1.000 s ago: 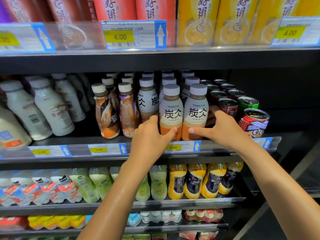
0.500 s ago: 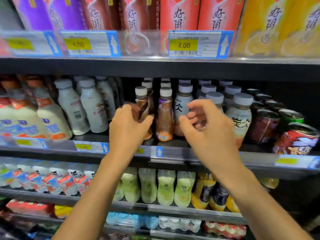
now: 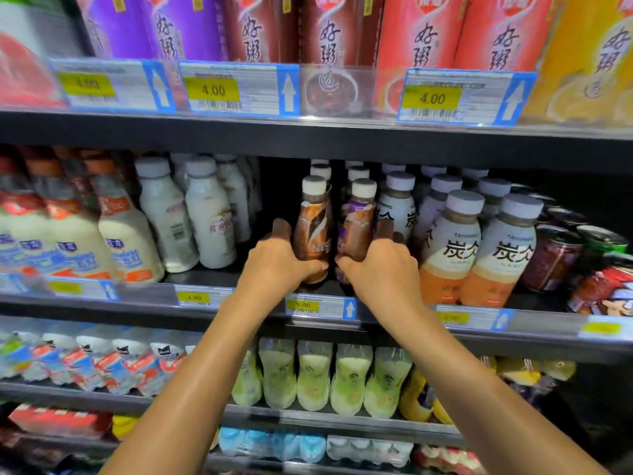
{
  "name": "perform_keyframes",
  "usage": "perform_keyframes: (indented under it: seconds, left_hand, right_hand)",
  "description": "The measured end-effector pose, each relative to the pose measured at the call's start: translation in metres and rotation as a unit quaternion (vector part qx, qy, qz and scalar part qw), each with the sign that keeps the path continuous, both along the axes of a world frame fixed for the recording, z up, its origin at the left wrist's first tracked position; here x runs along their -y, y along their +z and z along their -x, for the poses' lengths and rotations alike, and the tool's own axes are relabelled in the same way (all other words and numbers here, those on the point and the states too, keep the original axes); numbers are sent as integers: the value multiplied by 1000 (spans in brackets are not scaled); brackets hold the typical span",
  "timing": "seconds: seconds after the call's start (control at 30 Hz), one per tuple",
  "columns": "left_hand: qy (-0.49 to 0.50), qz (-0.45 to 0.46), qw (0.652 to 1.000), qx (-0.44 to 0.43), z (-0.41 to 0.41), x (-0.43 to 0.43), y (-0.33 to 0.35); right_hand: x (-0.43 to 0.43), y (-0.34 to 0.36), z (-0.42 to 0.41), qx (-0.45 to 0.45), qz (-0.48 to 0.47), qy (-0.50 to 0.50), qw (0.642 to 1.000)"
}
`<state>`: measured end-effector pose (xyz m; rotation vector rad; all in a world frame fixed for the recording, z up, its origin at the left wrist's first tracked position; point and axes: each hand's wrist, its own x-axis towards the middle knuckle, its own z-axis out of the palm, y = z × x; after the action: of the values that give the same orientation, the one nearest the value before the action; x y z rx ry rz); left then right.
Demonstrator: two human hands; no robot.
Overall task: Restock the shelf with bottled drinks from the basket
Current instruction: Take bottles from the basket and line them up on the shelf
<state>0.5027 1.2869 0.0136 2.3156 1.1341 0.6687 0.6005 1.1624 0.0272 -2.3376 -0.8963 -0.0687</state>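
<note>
Gripping the brown coffee bottle [image 3: 313, 231] with the left hand [image 3: 277, 265], the purple-labelled bottle [image 3: 358, 228] with the right hand [image 3: 380, 269] — both upright, side by side at the shelf [image 3: 147, 298] front. Likely full and weighty, stiff, slick-sleeved — best taken round the waist.

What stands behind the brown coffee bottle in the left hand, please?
Behind the brown bottle, gripped by the left hand, more white caps show in a row toward the back. Their bodies are covered by the front bottle, so their labels cannot be seen.
</note>
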Motion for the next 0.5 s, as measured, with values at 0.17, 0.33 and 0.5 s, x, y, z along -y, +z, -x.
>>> perform_keyframes:
  seconds: [0.17, 0.33, 0.5]
  left_hand:
    - [-48, 10, 998, 25, 3, -8, -4]
    - [-98, 28, 994, 41, 5, -9, -5]
    - [-74, 18, 996, 39, 3, -7, -5]
  right_hand:
    - [-2, -3, 0, 34, -2, -17, 999]
    - [-1, -7, 1, 22, -14, -22, 999]
    - [2, -9, -4, 22, -9, -16, 1000]
